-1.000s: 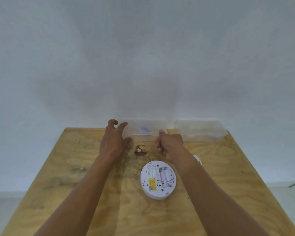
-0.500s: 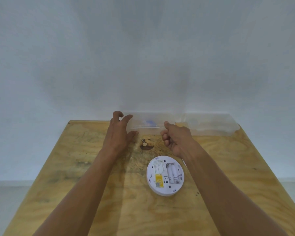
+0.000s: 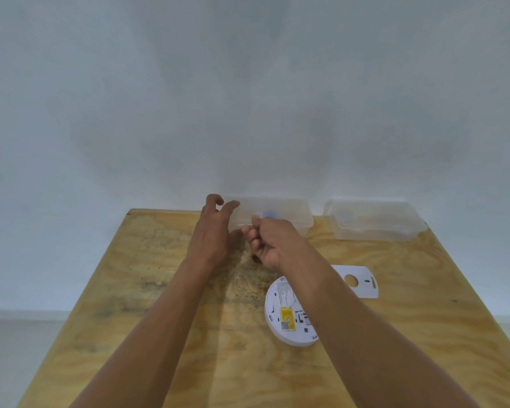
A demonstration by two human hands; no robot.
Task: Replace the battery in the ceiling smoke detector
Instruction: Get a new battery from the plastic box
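Both hands were stretched to the far edge of the plywood worktop point(image 3: 165, 304), just below centre of the frame. Left hand point(image 3: 215, 231) was open, fingers spread and slightly curled, thumb apart, its fingertips at the near left corner of a clear plastic box point(image 3: 289, 214); whether it actually touched the box could not be told. Right hand point(image 3: 270, 240) was curled into a loose fist just beside the left hand and in front of the same box — whether anything was held inside the fist could not be seen.

Smoke detector point(image 3: 286, 315) lay on the worktop at lower centre-right of the frame, back side up, white and round, with a yellow label showing; the right forearm crossed over its right half. Its battery bay was mostly hidden by that arm. White mounting plate point(image 3: 358, 282) lay flat to the right of the arm, well apart from the hands.

Second clear plastic container point(image 3: 374, 220) sat at the far right of the worktop, beside the first box. Something small and blue point(image 3: 268, 214) showed through the first box — too blurred to identify.
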